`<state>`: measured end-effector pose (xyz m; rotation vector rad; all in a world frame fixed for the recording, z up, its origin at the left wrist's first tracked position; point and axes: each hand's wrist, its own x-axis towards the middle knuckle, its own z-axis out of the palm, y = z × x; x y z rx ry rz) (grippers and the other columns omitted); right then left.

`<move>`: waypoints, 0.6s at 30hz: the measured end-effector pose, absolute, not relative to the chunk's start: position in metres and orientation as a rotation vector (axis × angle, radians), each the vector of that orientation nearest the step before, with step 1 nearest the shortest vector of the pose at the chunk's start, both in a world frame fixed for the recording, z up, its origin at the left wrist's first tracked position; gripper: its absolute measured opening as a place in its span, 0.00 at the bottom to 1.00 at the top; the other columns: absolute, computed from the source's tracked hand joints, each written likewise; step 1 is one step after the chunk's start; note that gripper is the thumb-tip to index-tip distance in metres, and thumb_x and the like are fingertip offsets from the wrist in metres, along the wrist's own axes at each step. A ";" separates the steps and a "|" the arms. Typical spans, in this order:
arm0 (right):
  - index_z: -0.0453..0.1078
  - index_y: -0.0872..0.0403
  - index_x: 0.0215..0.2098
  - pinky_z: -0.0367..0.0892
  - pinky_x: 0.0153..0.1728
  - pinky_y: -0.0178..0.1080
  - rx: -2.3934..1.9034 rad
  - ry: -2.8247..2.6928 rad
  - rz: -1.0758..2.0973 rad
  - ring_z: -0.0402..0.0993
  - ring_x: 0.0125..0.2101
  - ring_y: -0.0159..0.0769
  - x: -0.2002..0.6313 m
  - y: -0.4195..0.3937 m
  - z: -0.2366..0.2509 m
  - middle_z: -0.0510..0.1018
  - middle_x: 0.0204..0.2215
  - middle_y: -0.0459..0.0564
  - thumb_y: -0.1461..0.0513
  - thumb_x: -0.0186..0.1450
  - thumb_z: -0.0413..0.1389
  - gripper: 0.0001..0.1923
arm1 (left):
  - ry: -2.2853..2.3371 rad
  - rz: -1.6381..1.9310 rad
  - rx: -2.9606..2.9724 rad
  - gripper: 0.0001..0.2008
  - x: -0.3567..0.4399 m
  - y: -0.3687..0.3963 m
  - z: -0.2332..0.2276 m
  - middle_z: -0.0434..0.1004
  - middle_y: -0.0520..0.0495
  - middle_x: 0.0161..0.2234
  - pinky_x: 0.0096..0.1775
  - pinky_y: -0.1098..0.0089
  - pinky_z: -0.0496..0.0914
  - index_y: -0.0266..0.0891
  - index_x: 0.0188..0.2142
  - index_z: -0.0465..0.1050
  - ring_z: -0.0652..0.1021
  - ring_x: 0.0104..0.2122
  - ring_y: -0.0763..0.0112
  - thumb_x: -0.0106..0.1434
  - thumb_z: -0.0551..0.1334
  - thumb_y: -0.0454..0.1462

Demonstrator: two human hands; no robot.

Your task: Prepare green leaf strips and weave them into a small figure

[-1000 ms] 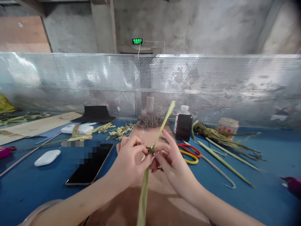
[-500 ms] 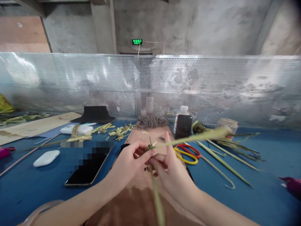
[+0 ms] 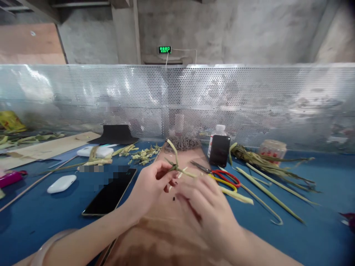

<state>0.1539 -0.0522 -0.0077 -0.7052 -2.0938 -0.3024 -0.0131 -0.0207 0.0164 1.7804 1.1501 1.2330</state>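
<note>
My left hand (image 3: 149,188) pinches a small knot of green leaf strips (image 3: 174,167) between thumb and fingertips. One pale strip (image 3: 173,149) sticks up from the knot and bends at its tip. Another runs right, passing behind my right hand (image 3: 206,207), and its loose end (image 3: 240,196) shows beyond the knuckles. My right hand is closed beside the knot, palm down, fingers curled round a strip; its fingertips are partly hidden. Scissors (image 3: 226,180) with red and yellow handles lie just past my right hand, blades toward the left.
A dark phone (image 3: 112,194) and a white earbud case (image 3: 61,184) lie left on the blue table. At right are long leaf stalks (image 3: 273,194), a bottle (image 3: 220,129), a black-screened device (image 3: 219,150) and a clear jar (image 3: 273,149). A grey cord pile (image 3: 184,143) sits behind, before a perforated metal screen (image 3: 133,99).
My right hand has turned palm down and curled over a strip. The long strip that hung toward me is no longer visible, and one now stands up. The view has shifted slightly left.
</note>
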 end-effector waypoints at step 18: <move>0.66 0.55 0.31 0.62 0.28 0.36 -0.862 -2.200 -0.047 0.67 0.29 0.35 0.178 -0.021 -0.001 0.71 0.27 0.51 0.69 0.65 0.43 0.11 | 1.031 0.911 1.705 0.08 -0.016 -0.022 0.023 0.74 0.50 0.24 0.18 0.79 0.60 0.36 0.28 0.69 0.72 0.21 0.77 0.58 0.61 0.40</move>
